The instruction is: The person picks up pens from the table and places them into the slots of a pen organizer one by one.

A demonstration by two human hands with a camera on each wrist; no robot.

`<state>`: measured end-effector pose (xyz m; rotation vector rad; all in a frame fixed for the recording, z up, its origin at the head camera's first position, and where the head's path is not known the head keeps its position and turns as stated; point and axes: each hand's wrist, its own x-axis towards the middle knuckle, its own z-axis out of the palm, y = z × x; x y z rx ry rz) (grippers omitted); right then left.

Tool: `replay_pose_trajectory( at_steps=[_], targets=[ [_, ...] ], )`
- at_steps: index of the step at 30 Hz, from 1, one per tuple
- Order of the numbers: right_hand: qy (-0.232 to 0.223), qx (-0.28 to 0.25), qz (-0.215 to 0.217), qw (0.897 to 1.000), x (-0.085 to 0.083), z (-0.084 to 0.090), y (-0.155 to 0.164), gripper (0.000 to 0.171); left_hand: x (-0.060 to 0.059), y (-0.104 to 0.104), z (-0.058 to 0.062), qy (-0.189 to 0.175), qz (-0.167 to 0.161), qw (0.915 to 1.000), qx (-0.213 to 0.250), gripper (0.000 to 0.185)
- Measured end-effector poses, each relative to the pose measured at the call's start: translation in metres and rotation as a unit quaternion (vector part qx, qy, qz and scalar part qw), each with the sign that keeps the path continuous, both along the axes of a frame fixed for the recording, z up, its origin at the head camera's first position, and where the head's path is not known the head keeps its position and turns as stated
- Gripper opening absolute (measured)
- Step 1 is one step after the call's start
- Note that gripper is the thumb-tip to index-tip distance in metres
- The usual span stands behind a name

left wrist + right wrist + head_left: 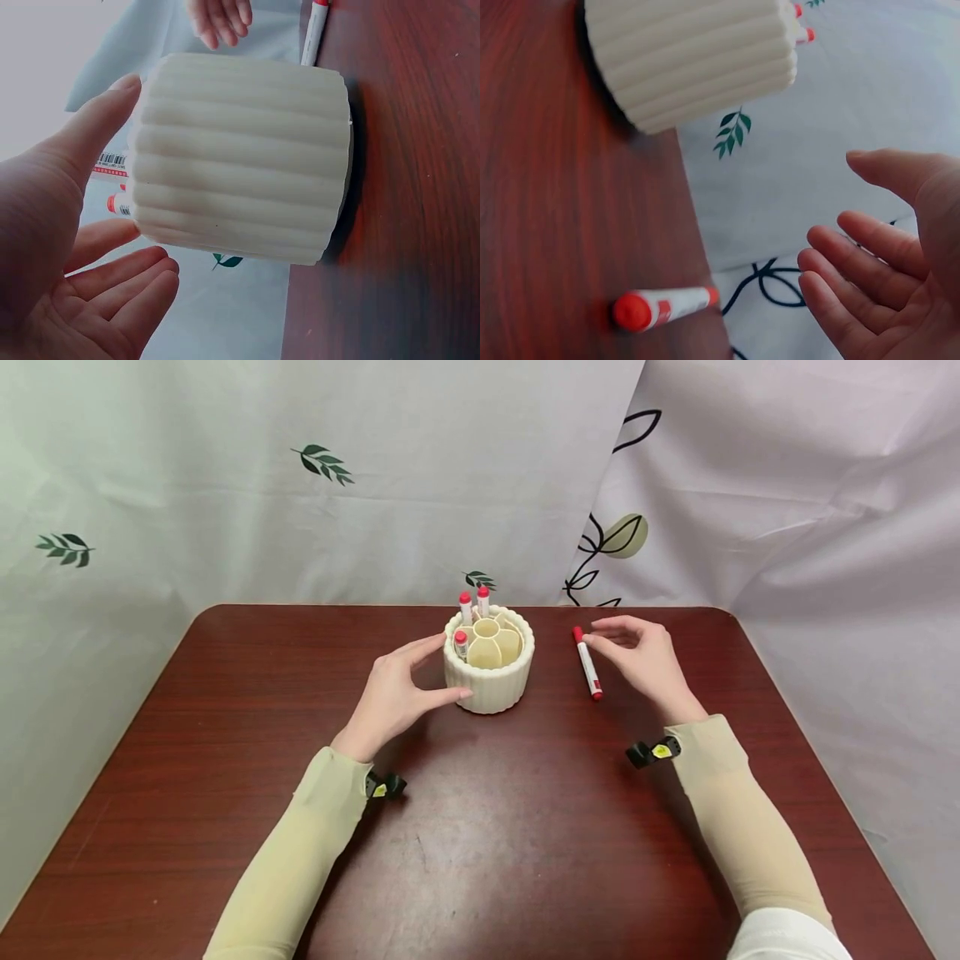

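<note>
A cream ribbed round holder (491,681) (240,157) (690,60) stands on the dark wooden table (480,835), with three red-capped markers (472,610) upright in its left compartments. My left hand (435,672) (97,247) cups its left side: the thumb touches the front wall, the index finger lies by the rim, and the other fingers stay straight and apart. A loose red-capped marker (587,662) (664,307) (315,34) lies on the table right of the holder. Just right of its far end hovers my right hand (611,639) (862,255), fingers relaxed and holding nothing.
A white curtain with leaf prints (322,460) hangs close behind the table's far edge. Bare tabletop stretches in front of the holder between my two beige sleeves (300,860). The table's rounded corners and side edges are in view.
</note>
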<state>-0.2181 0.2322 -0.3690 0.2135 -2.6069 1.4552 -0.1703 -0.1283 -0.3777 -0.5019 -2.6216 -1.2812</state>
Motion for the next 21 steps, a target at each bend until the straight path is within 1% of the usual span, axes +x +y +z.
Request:
replay_pose_trajectory(
  at_steps=[5,8,12,15,21],
  targets=[
    [0.004,0.025,-0.004,1.000,0.001,-0.007,0.008,0.035,0.002,0.001,-0.002,0.015,0.006,0.9999,0.003,0.081],
    [0.000,0.038,-0.006,0.999,0.002,-0.011,0.012,0.034,0.001,0.003,-0.003,0.009,0.008,0.9996,0.025,0.081],
    [-0.007,0.058,-0.007,0.998,0.003,-0.017,0.017,0.035,-0.002,0.006,-0.004,-0.009,0.009,0.9983,0.057,0.087],
    [-0.012,0.069,-0.008,0.997,0.004,-0.023,0.020,0.035,-0.006,0.008,-0.005,-0.018,0.014,0.9978,0.062,0.090],
    [-0.025,0.082,0.003,0.996,0.004,-0.032,0.027,0.036,-0.013,0.011,-0.005,-0.020,0.014,0.9982,0.055,0.092]
  ],
)
